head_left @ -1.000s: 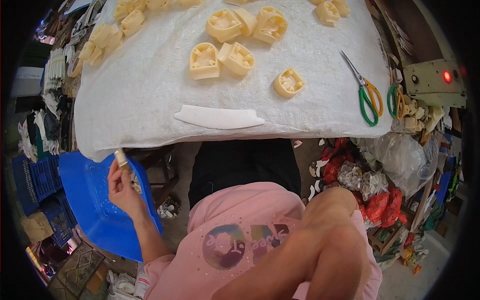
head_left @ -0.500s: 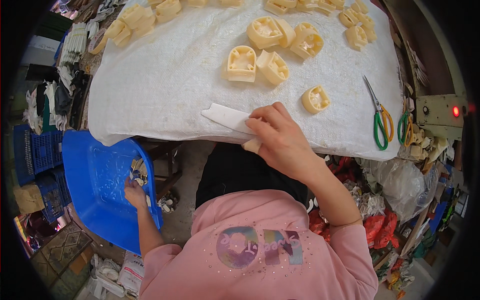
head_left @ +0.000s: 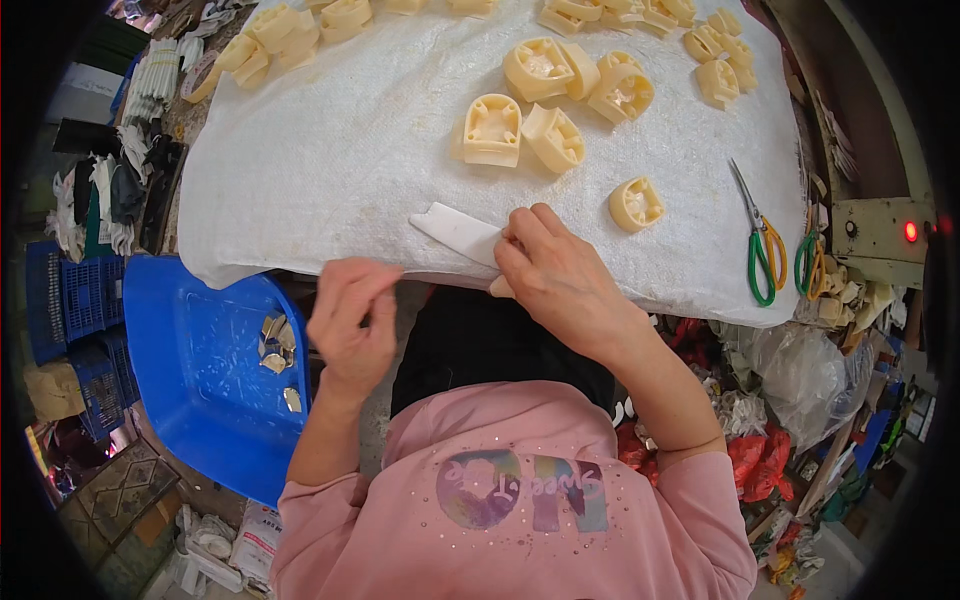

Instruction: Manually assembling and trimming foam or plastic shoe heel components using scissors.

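White strip (head_left: 455, 232) looks smooth, matt — blue tub (head_left: 205, 350), glossy plastic.

A white-covered desk (head_left: 320, 170) is standing ahead; a red light (head_left: 910, 232) is glowing at right, blue crates (head_left: 90, 290) are sitting at left.

The left fingers (head_left: 348, 288) were blurred; the right fingers (head_left: 522, 238) hid one end of the white strip (head_left: 455, 232); the view's upper edge cut off some cream pieces (head_left: 474, 7).

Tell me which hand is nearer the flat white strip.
Right. The right hand covers the right end of the flat white strip; the left hand is apart from it, to the lower left.
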